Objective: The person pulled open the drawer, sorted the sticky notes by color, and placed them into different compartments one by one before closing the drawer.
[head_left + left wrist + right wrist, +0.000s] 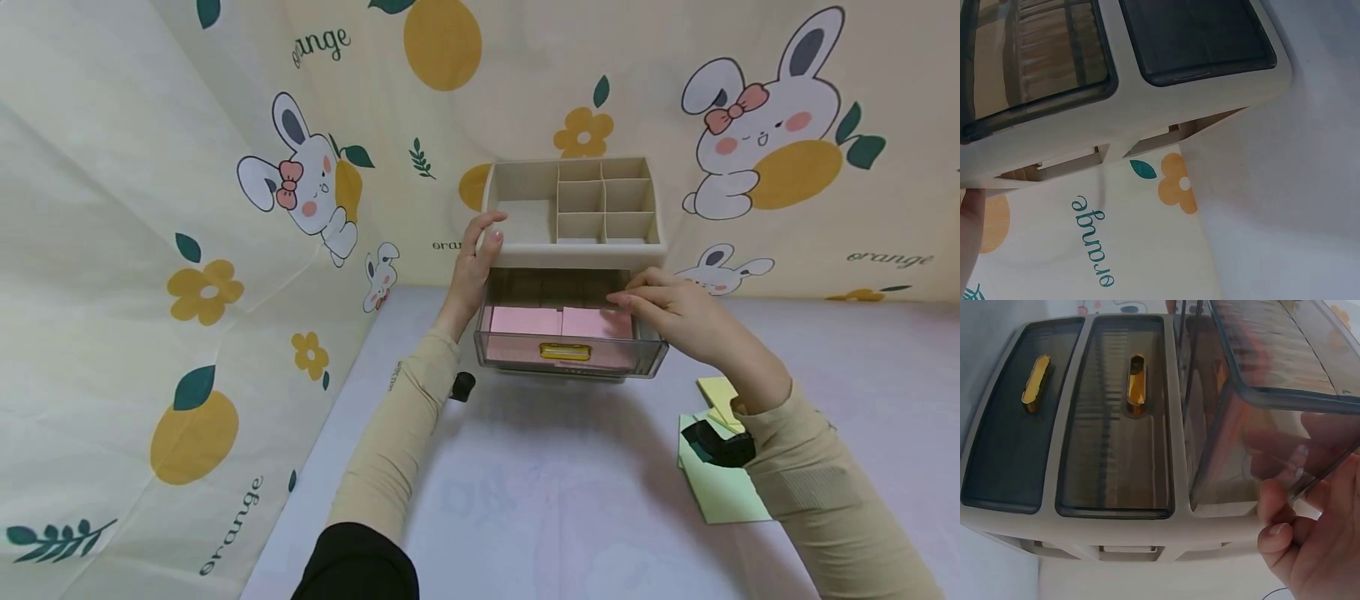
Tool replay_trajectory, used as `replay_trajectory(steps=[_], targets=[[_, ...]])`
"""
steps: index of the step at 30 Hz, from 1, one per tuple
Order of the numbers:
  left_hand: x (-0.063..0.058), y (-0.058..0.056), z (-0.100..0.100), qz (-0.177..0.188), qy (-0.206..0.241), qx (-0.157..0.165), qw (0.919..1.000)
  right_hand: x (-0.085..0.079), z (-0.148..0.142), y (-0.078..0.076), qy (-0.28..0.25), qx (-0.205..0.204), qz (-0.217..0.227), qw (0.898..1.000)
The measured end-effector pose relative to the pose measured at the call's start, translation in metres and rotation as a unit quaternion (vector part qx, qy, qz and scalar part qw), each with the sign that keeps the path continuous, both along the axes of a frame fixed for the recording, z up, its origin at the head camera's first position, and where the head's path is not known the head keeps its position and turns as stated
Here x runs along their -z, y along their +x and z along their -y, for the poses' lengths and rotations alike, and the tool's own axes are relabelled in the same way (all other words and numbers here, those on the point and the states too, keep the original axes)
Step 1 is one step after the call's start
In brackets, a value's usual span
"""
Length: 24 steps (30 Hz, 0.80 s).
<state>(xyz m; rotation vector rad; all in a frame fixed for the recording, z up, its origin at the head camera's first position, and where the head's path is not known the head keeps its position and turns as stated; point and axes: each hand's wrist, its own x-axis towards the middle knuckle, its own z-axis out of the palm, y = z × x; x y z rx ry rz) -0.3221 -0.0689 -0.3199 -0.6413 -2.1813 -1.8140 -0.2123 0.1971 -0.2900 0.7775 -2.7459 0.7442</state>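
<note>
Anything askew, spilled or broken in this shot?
Slightly askew: the yellow papers and green papers by the right sleeve overlap at uneven angles, whereas the pink notes in the open drawer lie side by side. The sleeve partly hides the papers. No spill or damage shows.

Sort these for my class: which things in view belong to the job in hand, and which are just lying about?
In the job:
- drawer organizer, left hand at its side
- its open drawer, right hand beside it
- pink papers inside

Lying about, seemingly (perhaps for later):
- green papers on the table
- yellow papers there too
</note>
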Motion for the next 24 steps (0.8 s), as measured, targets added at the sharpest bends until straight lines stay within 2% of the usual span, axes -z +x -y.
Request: replay_trajectory(steps=[4, 6, 8, 11, 13, 15, 18, 24], targets=[[0.004, -0.004, 0.000, -0.006, -0.005, -0.012, 0.9999, 0.003, 0.001, 0.002, -0.052, 0.015, -0.015, 0.998], [0.005, -0.004, 0.000, -0.010, -0.007, -0.014, 0.9998, 0.005, 0.002, 0.003, -0.097, 0.035, -0.053, 0.993], [0.005, -0.004, 0.000, -0.011, -0.007, -0.013, 0.9998, 0.008, 0.003, 0.003, -0.146, 0.054, -0.110, 0.982], [0.002, -0.001, -0.001, -0.007, -0.005, -0.008, 0.9999, 0.010, 0.002, 0.006, -0.201, 0.068, -0.201, 0.956], [-0.004, 0.007, -0.002, -0.003, -0.005, -0.007, 1.0000, 0.009, 0.001, 0.009, -0.228, 0.061, -0.235, 0.943], [-0.011, 0.016, -0.003, -0.002, -0.009, -0.006, 0.9999, 0.008, 0.001, 0.014, -0.251, 0.051, -0.248, 0.934], [-0.019, 0.027, -0.004, -0.008, -0.009, -0.008, 0.9999, 0.006, 0.001, 0.024, -0.271, 0.038, -0.249, 0.929], [-0.020, 0.030, -0.004, -0.006, -0.008, -0.009, 0.9999, 0.006, 0.009, 0.041, -0.292, -0.003, -0.230, 0.928]])
